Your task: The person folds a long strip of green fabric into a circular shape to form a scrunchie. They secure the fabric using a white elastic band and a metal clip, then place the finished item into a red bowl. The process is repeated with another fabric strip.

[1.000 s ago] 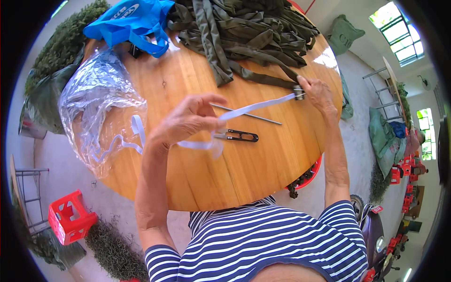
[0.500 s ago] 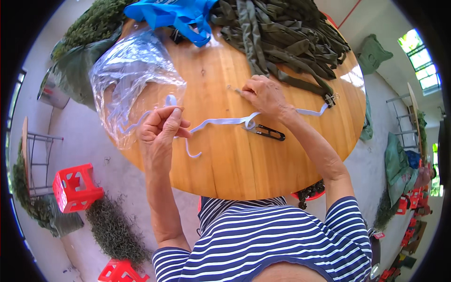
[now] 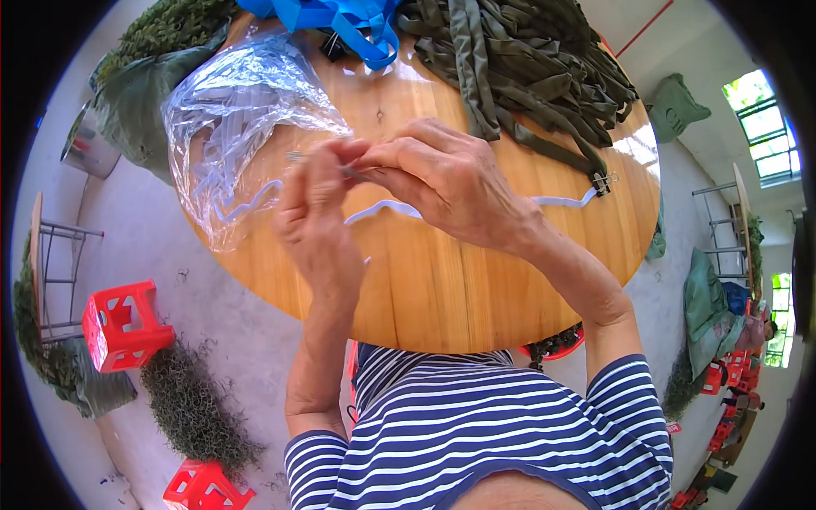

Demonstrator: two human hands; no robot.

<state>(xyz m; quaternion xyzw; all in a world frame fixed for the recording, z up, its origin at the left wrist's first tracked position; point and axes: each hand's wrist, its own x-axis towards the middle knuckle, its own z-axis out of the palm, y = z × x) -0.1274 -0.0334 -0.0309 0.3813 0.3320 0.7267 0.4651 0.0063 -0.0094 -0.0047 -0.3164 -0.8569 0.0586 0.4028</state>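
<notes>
My left hand (image 3: 319, 217) and my right hand (image 3: 450, 183) meet over the table, fingertips together. The left fingers are pinched and smeared by motion; the white elastic band (image 3: 248, 206) runs up to them from the plastic bag. My right thumb and fingers are closed on something thin, mostly hidden. A small pale piece (image 3: 295, 156), too blurred to name, shows beyond the left fingertips. Beneath both hands the band continues across the table, reappearing as a strip (image 3: 561, 202) that reaches a black binder clip (image 3: 600, 184). The black thread snips are hidden under my right hand.
A clear plastic bag (image 3: 246, 102) lies at the table's left, a blue bag (image 3: 361, 30) at the back. Dark green fabric strips (image 3: 544, 76) are heaped at the back right. Red stools (image 3: 127, 323) and greenery (image 3: 191, 399) stand on the floor at left.
My right hand has moved left and nearer to me, meeting the left hand, which shifted right and slightly up. The black thread snips are now covered.
</notes>
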